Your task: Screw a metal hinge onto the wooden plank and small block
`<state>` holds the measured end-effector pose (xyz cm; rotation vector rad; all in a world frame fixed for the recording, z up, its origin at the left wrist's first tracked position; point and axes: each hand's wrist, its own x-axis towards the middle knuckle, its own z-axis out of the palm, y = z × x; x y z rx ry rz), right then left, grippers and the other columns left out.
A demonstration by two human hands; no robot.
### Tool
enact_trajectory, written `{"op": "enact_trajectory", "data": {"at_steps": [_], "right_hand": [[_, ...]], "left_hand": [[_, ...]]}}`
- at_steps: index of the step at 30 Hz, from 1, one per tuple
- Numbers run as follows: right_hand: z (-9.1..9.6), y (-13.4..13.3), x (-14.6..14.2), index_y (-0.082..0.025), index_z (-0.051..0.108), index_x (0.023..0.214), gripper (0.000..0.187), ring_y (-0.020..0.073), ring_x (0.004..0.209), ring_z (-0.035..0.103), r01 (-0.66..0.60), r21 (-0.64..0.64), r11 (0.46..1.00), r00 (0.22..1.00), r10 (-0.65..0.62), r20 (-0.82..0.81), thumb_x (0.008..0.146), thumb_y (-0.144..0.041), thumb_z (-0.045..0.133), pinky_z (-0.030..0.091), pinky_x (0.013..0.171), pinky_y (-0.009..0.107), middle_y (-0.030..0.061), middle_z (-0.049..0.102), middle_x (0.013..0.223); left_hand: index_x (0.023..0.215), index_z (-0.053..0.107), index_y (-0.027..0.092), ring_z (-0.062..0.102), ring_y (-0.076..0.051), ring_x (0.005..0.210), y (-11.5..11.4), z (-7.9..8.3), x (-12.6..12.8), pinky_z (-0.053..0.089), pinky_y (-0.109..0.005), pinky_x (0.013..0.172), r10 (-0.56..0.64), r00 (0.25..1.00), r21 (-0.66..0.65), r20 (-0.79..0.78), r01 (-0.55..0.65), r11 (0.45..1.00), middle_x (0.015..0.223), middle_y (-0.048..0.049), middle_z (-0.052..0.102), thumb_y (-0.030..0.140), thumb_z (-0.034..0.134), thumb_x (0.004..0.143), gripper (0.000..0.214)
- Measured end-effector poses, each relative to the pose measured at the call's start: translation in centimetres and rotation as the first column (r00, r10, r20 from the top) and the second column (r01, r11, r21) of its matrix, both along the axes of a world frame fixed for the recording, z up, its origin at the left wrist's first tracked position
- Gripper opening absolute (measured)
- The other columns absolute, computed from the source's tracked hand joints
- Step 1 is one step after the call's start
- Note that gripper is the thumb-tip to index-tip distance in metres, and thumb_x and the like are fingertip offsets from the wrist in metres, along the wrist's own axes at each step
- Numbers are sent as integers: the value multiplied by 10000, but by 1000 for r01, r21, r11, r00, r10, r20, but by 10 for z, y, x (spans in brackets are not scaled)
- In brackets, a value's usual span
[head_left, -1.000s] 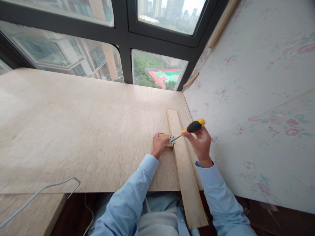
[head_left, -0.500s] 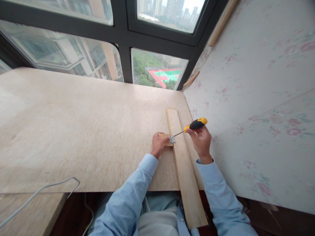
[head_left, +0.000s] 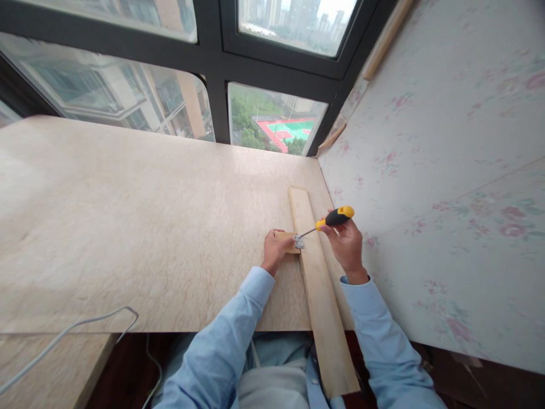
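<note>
My right hand (head_left: 347, 244) grips a screwdriver (head_left: 336, 218) with a yellow and black handle. Its shaft slants down to the left, and the tip meets a small silver metal hinge (head_left: 298, 242). That hinge lies across the seam between a long pale wooden board (head_left: 317, 284) and a short wooden block (head_left: 285, 234). My left hand (head_left: 275, 250) is closed around the short block, thumb on top near the hinge, pressing it against the board's left edge. The thumb hides part of the block.
The board rests on a beige marble-look sill (head_left: 149, 227) and sticks out past its front edge towards my body. A papered wall (head_left: 447, 170) rises close on the right. Dark window frames (head_left: 217, 68) stand behind. A white cable (head_left: 85, 322) lies at the lower left.
The screwdriver handle has shifted slightly left and down, along with my right hand. My left hand, the block and the board have stayed in place.
</note>
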<state>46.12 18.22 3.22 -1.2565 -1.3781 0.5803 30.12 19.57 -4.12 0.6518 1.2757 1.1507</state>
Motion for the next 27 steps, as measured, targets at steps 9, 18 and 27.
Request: {"op": "enact_trajectory", "data": {"at_steps": [9, 18, 27], "right_hand": [[10, -5, -4, -221, 549, 1213, 370, 233, 1032, 672, -179, -31, 983, 982, 180, 62, 889, -378, 637, 564, 905, 417, 76, 704, 1078], [17, -5, -4, -234, 566, 1145, 259, 226, 1075, 650, -251, -32, 967, 965, 253, 74, 931, -379, 575, 539, 944, 421, 76, 685, 1129], [1, 11, 3, -199, 574, 1078, 540, 225, 885, 658, 31, 22, 999, 992, -33, 122, 673, -459, 818, 559, 862, 411, 65, 666, 995]], "left_hand": [[887, 592, 132, 582, -120, 616, 0, -1, 0, 446, -201, 530, 16, 1000, 0, 10, -16, 1000, 743, -23, 633, 178, 789, 482, 453], [898, 588, 129, 581, -124, 627, 0, 0, -1, 451, -205, 528, -4, 1000, 6, -10, 4, 1000, 757, -32, 630, 184, 775, 509, 436], [908, 587, 134, 597, -127, 635, 0, -4, 0, 455, -202, 537, -2, 1000, 16, -8, 2, 1000, 767, -33, 641, 198, 783, 506, 451]]}}
